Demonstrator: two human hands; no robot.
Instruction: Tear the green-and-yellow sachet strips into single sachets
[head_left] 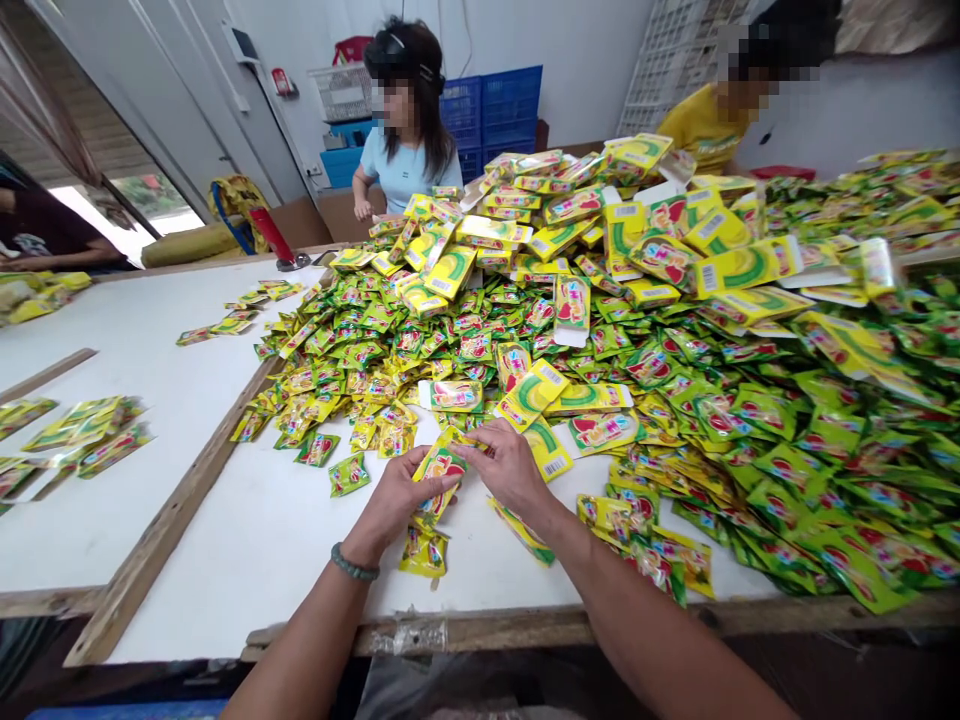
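Note:
A small yellow candy box [436, 474] with a red fruit print is held up at a tilt over the table's near side. My left hand [396, 498] is closed around its side, thumb across the printed front. At the box's upper end, my right hand [510, 468] pinches the edge; whether the flap there is open is too small to tell. A yellow candy packet [424, 552] lies just below the box. Another printed box [525, 532] lies partly hidden under my right wrist. More yellow boxes [531, 394] lie right beyond my hands.
A large heap of green packets [780, 420] covers the right, with boxes [480, 235] piled on top. A wooden strip [187, 500] divides the white table [262, 540]. A red object [271, 236] stands at the back. One person [411, 150] sits opposite, another [697, 120] farther right.

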